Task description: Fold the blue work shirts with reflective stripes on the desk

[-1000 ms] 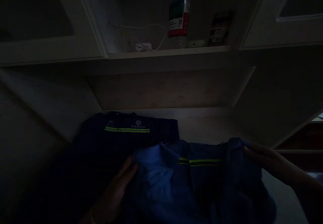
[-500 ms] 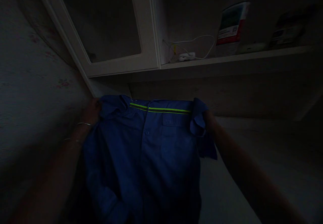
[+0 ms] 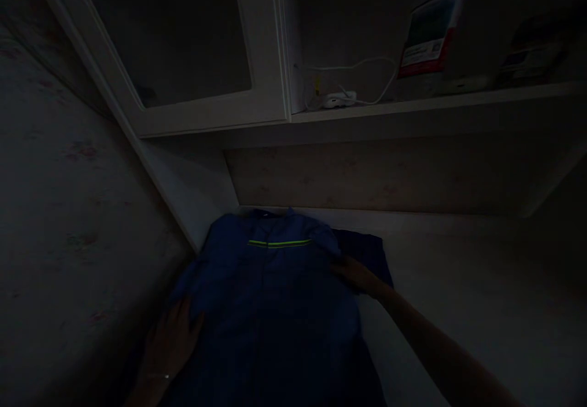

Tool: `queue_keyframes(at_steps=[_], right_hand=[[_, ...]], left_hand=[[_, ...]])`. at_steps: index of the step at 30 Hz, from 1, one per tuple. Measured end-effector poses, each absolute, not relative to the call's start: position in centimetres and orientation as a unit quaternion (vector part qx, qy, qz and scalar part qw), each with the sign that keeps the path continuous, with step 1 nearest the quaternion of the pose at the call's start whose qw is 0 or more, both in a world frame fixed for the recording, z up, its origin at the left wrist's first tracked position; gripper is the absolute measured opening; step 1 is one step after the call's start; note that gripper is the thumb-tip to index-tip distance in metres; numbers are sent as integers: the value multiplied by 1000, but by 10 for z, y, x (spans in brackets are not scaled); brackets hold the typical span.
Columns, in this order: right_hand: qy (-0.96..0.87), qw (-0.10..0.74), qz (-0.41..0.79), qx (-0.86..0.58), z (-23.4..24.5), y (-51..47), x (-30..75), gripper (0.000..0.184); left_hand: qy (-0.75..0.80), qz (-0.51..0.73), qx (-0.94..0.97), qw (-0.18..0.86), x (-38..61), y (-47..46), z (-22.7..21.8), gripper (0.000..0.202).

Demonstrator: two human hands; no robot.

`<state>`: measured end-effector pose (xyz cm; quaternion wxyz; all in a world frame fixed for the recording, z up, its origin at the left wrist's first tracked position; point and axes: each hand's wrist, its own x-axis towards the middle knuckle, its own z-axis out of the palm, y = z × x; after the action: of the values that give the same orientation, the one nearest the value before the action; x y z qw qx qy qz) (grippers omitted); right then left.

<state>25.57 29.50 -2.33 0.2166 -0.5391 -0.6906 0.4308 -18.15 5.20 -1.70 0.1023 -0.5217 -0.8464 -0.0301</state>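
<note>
A blue work jacket point(image 3: 293, 285) with a thin yellow-green stripe across its chest lies spread front up on a pale surface, its collar towards the back. My left hand point(image 3: 172, 337) rests on the jacket's left side with the fingers spread. At the right shoulder my right hand point(image 3: 355, 272) has its fingers curled in on the sleeve cloth; the dim light blurs the fingertips. Beneath and beyond that hand lies a darker blue piece of cloth point(image 3: 367, 251); I cannot tell whether it belongs to the jacket. The jacket's lower part fades into shadow.
Above hangs a white cabinet with a glass door point(image 3: 197, 110) and an open shelf point(image 3: 413, 104). On the shelf are a white plug strip with a cable point(image 3: 338, 99) and a labelled package point(image 3: 426, 43). Floral wallpaper point(image 3: 82, 211) runs down the left side.
The jacket has gone from being held up by both hands to lying flat. My left hand has let go of the shoulder and moved down onto the front; my right hand has moved lower and inward.
</note>
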Motion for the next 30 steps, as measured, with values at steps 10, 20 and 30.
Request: queue_keyframes(at_steps=[10, 20, 30], right_hand=[[-872, 71, 105, -473, -22, 240, 255, 42], [-869, 138, 139, -453, -72, 159, 270, 55], [-861, 188, 134, -454, -83, 164, 277, 49]], left_hand=[[-871, -3, -491, -1, -226, -15, -9, 40], [-757, 40, -641, 124, -127, 55, 15, 46], [-689, -287, -651, -139, 24, 152, -37, 25]])
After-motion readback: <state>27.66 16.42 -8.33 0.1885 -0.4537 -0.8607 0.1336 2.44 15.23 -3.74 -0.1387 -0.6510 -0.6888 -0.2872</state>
